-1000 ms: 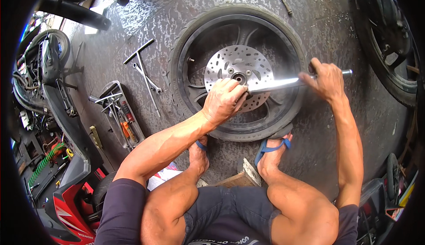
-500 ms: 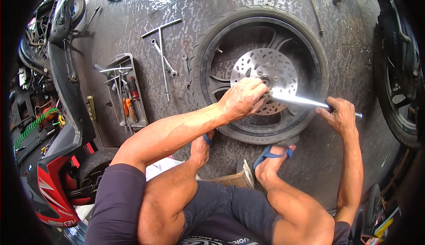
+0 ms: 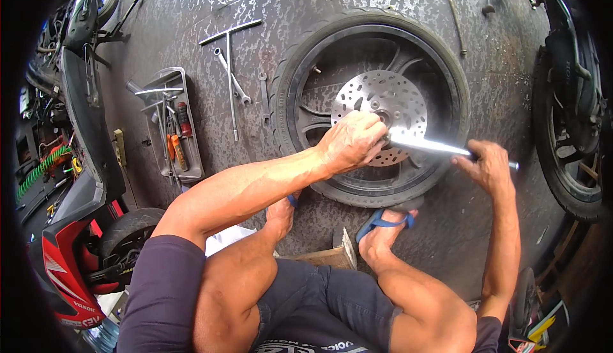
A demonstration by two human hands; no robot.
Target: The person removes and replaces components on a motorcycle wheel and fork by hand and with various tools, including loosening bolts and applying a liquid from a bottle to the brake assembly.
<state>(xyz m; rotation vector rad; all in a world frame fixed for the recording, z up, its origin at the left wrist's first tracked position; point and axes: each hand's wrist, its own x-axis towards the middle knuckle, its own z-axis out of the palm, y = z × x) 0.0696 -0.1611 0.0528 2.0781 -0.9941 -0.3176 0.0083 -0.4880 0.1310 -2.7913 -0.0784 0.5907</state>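
Note:
A motorcycle wheel (image 3: 292, 109) lies flat on the floor before my feet, with a perforated silver brake disc (image 3: 348, 88) at its middle. My left hand (image 3: 352, 141) is closed round the inner end of a long chrome wrench (image 3: 421, 143) at the hub, which is partly hidden beneath my fingers. My right hand (image 3: 486, 165) grips the wrench near its outer end, over the tire's right edge.
A tray of tools (image 3: 182, 174) sits at left, beside a T-handle wrench (image 3: 230, 85), spanners (image 3: 264, 97) and a wooden block (image 3: 325, 257). Motorcycles (image 3: 92, 174) stand at left and right (image 3: 568, 85). A thin rod (image 3: 454, 18) lies beyond the wheel.
My right hand and the wrench's outer end have swung down toward me, while my left hand stays at the hub. The view has also shifted.

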